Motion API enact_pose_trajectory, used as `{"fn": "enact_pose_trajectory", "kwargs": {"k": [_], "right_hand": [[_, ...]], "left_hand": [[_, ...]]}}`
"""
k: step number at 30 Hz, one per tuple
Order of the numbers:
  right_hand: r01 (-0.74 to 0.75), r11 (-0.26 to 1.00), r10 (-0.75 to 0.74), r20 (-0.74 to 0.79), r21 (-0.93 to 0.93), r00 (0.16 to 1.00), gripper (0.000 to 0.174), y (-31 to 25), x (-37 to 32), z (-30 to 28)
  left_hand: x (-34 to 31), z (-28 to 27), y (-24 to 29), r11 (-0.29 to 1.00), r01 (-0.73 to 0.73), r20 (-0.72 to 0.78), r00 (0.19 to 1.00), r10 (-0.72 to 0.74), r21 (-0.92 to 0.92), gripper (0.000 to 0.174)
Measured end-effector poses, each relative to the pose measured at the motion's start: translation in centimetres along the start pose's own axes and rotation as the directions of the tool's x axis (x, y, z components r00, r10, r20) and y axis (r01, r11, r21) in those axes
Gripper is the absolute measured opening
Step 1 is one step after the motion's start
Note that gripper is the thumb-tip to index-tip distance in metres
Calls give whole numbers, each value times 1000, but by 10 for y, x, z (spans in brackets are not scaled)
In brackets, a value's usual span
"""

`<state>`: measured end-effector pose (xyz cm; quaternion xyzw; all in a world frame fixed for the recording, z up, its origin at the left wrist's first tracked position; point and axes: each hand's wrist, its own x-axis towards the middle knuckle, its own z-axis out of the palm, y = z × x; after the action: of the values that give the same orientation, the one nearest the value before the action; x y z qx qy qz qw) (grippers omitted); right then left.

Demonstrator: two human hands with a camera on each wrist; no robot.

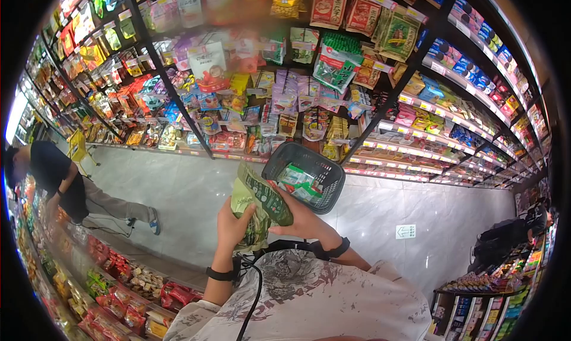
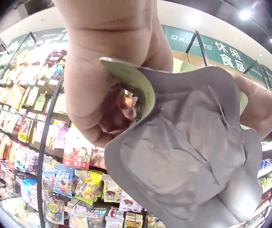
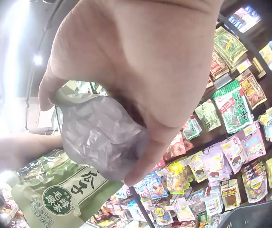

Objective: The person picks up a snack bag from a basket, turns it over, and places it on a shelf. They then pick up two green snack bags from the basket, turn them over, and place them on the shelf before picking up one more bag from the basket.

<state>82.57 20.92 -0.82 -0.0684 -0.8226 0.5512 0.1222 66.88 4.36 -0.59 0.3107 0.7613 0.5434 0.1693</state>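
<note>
In front of the body, two green bags of seeds are held close together. My left hand [image 1: 234, 222] grips one green seed bag [image 1: 254, 227] by its side, thumb on the front. Its crumpled silver back [image 2: 183, 147] fills much of the left wrist view. With fingers and thumb spread across it, my right hand [image 1: 300, 213] holds the other, darker green seed bag [image 1: 278, 209]. That bag's silver side [image 3: 102, 135] faces the right wrist camera, overlapping the left bag, whose printed front [image 3: 62, 194] shows below.
A dark shopping basket [image 1: 334, 189] with green and white packets [image 1: 301, 183] stands on the floor just ahead. Shelves of hanging snack bags [image 1: 285, 97] rise beyond it. A person [image 1: 56, 174] bends at the left; another person [image 1: 505, 237] is at the right. Snack bins [image 1: 119, 281] line the lower left.
</note>
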Motion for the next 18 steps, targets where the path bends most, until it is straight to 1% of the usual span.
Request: {"fn": "enact_pose_trajectory", "kwargs": {"k": [3,6,7,10,11,12,14,16,17,18], "right_hand": [[-18,998,19,-11,62,1000,114,4,-29,-33],[-68,990,73,-34,121,997,112,9,-67,-70],[-84,988,89,-36,130,995,105,10,-82,-84],[-190,923,236,-102,335,966,98,40,-130,-113],[-169,896,246,-141,410,959,91,50,-142,-120],[-74,869,209,-228,489,951,80,69,-156,-125],[-110,825,320,-298,554,899,69,62,-176,-150],[-107,809,350,-327,578,878,63,64,-189,-168],[-108,786,392,-355,609,849,57,70,-195,-174],[-92,749,407,-345,656,846,55,72,-201,-177]], "left_hand": [[-7,36,24,1000,0,34,999,1,-12,35],[-13,79,38,1000,-6,80,997,7,-11,37],[-15,94,43,1000,-18,96,995,20,-21,37],[-19,135,49,998,-42,166,985,49,-44,37],[-19,146,49,998,-40,204,978,49,-46,37],[-19,158,48,998,-31,244,969,42,-48,37],[-21,181,49,996,-66,220,972,78,-59,36],[-22,195,59,995,-77,219,971,90,-66,36],[-22,200,66,995,-74,229,969,89,-72,37],[-23,203,72,994,-77,235,967,94,-79,37]]}}
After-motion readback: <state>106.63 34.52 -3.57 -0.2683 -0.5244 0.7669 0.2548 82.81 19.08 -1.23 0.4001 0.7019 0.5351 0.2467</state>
